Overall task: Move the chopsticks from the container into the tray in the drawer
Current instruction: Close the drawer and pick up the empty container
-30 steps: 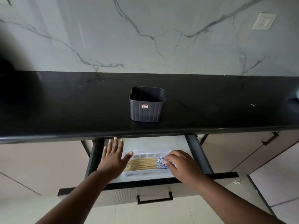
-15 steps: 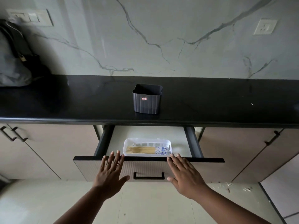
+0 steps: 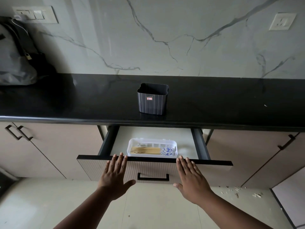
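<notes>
**Flat palms at the drawer front, chopsticks in the tray**

Fingers [image 3: 120, 160] of the left hand [image 3: 115, 177] spread flat, nothing held; tips at the black top edge of the drawer [image 3: 155, 161] front. Right hand [image 3: 191, 179] the same: fingers extended, palm open, empty, tips at the same edge further right. Whether the palms press on the ribbed panel or hang just off it cannot be told. Black bar handle [image 3: 153, 177] sits between the two hands, low centre of the frame.

Drawer pulled out below the counter. White slotted tray [image 3: 132, 142] lies inside, near the front, left of middle. Chopsticks [image 3: 152, 150] lie flat in it, side by side, lengthwise: pale wood ends to the left, blue-and-white patterned ends to the right. Pattern too small to read as writing.

Dark ribbed container [image 3: 152, 103] stands upright on the black countertop [image 3: 66, 100], centre of the frame, above the drawer. Nothing shows above its rim. Small red and white label [image 3: 149, 98] on its front face; text too small to read.

Upper left: grey bag [image 3: 14, 63] with a small padlock against the marble wall, switch plate [image 3: 35, 14] above it. Upper right: wall socket [image 3: 282, 21]. Lower right: pale scraps [image 3: 239, 190] scattered on the floor.
</notes>
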The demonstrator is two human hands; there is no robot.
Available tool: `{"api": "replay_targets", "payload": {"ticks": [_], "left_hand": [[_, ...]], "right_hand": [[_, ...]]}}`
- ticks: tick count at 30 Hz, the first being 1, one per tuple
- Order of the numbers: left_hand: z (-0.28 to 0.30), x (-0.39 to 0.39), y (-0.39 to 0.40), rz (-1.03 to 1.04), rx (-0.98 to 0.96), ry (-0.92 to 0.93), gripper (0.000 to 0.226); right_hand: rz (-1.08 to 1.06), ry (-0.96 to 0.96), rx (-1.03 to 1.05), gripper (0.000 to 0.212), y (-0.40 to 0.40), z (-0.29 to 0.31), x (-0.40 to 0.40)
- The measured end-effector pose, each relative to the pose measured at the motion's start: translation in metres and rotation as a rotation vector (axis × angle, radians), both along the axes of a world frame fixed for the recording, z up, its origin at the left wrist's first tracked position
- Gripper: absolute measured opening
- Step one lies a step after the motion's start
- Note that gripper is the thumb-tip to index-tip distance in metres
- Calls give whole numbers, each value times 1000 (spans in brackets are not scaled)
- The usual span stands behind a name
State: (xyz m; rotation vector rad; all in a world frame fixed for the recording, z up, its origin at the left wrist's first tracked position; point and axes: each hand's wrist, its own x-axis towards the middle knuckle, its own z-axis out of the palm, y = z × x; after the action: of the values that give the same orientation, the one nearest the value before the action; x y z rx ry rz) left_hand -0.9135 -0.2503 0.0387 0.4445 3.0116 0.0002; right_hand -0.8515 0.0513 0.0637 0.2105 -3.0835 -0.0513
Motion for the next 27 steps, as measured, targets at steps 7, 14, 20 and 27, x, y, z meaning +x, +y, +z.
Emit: {"api": "replay_targets", "payload": {"ticks": [7,14,20,27], "left_hand": [[1,-28,4,-36,37,21,113],[9,-92,12,-84,-25,61,111],[22,-151,17,-279,65,233,94],[51,-222,35,-360,190,291,93]], "right_hand": [[-22,-82,-24,103,3,-1,-25],[-78,-90,40,105,9,3,-86],[-154,-59,79,101,7,0,-144],[-215,36,-44,95,-28,25,-181]]}}
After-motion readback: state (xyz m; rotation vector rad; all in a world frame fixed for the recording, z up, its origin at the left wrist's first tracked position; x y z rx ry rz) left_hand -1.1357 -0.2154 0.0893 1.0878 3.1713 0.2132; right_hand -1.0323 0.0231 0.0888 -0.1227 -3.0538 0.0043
